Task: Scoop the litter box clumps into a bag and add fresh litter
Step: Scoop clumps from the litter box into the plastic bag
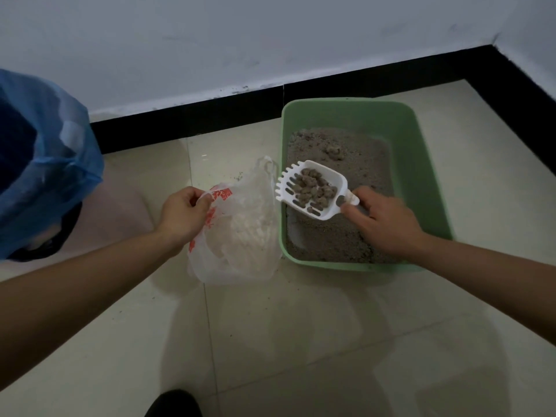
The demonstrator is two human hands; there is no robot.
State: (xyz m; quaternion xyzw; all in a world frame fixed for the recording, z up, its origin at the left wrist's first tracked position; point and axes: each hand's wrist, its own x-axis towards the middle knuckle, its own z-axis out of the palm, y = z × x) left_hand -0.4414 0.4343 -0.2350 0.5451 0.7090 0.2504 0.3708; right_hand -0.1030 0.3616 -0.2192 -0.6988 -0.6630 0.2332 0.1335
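**Loaded scoop held over the litter box, bag held open beside it**

A pale tiled floor [301,341] fills most of the view, meeting a white wall [210,40] along a black baseboard [186,121]. At the far left, a large translucent blue plastic bag [54,152] bulges over something dark.

A green litter box [421,164] sits on the floor near the corner of the room, well apart from the blue bag. Grey litter [331,239] lies uneven in it, piled higher toward the far end, where one lump [334,152] stands out.

A thin white plastic bag [243,236] with red print rests on the floor, touching the box's left wall. The left hand [183,212] pinches its near-left edge between thumb and curled fingers, lifting that side.

The right hand [382,224] is above the near half of the box, its fingers wrapped around the short handle of a white slotted scoop [323,217]. The scoop is off the litter, its toothed front edge pointing left toward the bag and reaching just about over the box's left rim.

A heap of grey-brown clumps [314,188] lies in the scoop's bowl.

The dark toe of a shoe [173,404] shows at the bottom edge.
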